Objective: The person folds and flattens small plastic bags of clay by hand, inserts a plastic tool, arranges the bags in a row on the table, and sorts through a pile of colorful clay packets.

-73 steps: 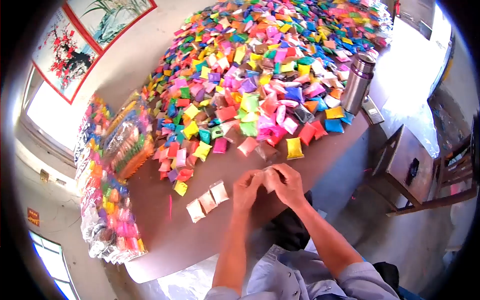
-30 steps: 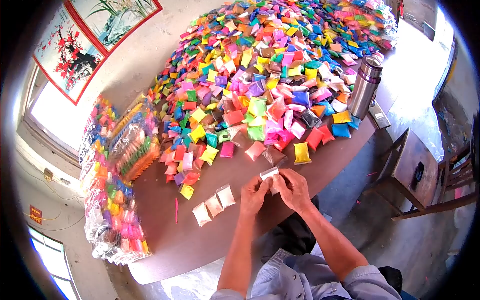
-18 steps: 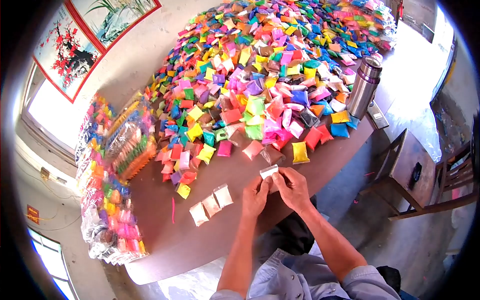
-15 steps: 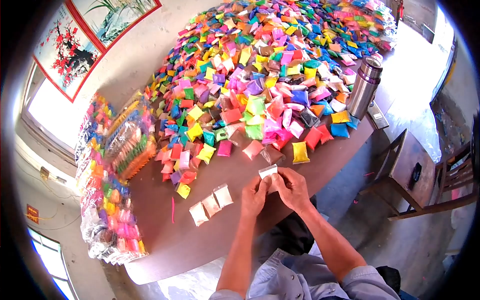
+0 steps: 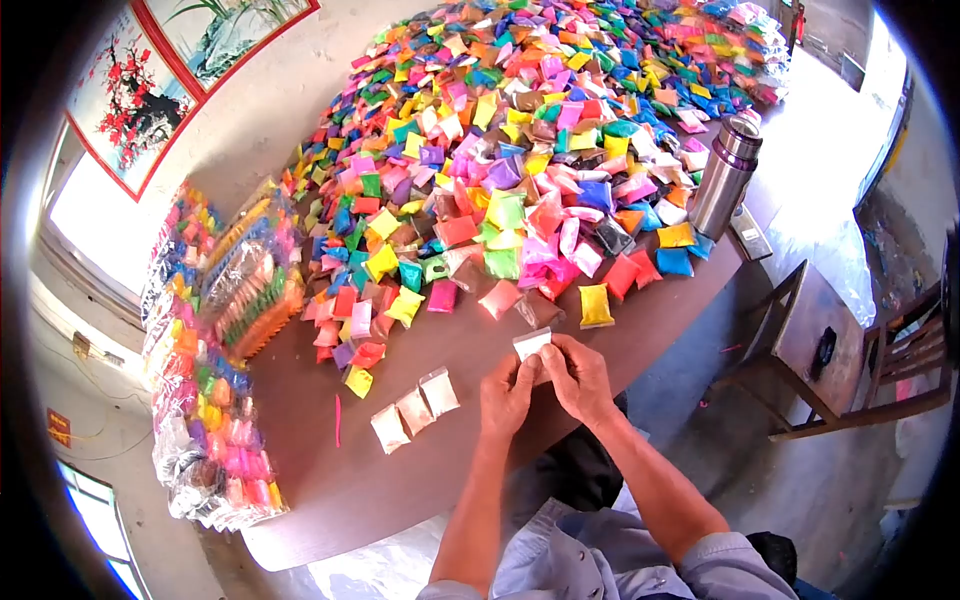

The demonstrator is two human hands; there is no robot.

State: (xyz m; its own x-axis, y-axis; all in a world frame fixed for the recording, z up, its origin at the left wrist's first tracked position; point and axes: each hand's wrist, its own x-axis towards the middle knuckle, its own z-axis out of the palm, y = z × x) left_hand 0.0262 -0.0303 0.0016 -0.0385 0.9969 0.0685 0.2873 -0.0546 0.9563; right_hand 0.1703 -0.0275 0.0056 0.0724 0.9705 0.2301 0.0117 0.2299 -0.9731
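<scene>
Between my two hands, near the table's front edge, is a small white packet [image 5: 532, 343]. My left hand [image 5: 508, 396] grips its left side, thumb on top. From the other side my right hand [image 5: 582, 378] pinches it with thumb and fingers. Most of the packet is covered by my fingers; its white upper edge sticks out. Left of my hands three pale packets [image 5: 413, 411] lie side by side in a slanted row on the brown table [image 5: 330, 490]. A thin pink strip [image 5: 338, 420] lies beyond them.
A big heap of colourful packets [image 5: 480, 180] covers the table's far part. Bagged bundles of packets [image 5: 215, 400] line the left edge. At the right of the heap stands a steel thermos [image 5: 725, 178]. A wooden chair [image 5: 830, 350] with a dark item on it is off to the right.
The view has shifted slightly, so the table contents sit a little further left. Both hands keep the white packet in nearly the same pose.
</scene>
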